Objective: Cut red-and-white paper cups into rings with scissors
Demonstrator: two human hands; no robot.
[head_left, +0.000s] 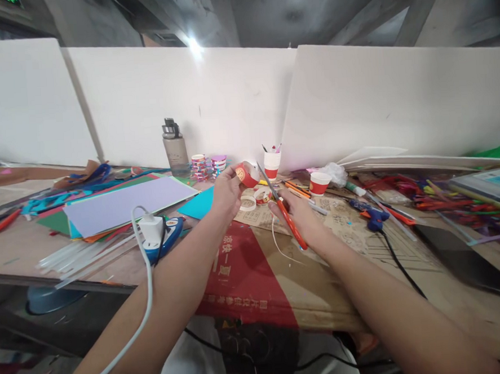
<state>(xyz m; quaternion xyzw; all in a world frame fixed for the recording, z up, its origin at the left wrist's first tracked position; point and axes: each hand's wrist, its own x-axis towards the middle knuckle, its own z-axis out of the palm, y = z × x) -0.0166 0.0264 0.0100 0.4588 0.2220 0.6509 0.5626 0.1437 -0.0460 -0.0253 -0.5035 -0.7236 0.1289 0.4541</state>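
Observation:
My left hand (227,189) is closed on a red paper cup piece (246,176) with a gold emblem, holding it up over the table. In my right hand (296,209) is a pair of scissors (289,221) with orange-red handles, its blades pointing up and left beside the cup piece. How far the blades are apart I cannot tell. Below the hands lie a pale paper ring (247,203) and a red and white ring (262,196). A thin white strip (279,247) curls on the cardboard (324,284) under my right hand.
A red and white cup (318,183) and a cup with pens (273,164) stand behind. Left are a bottle (175,149), coloured sheets (128,203), clear glue sticks (89,256) and a power strip (164,240) with a white cable. Right lies a blue glue gun (374,218).

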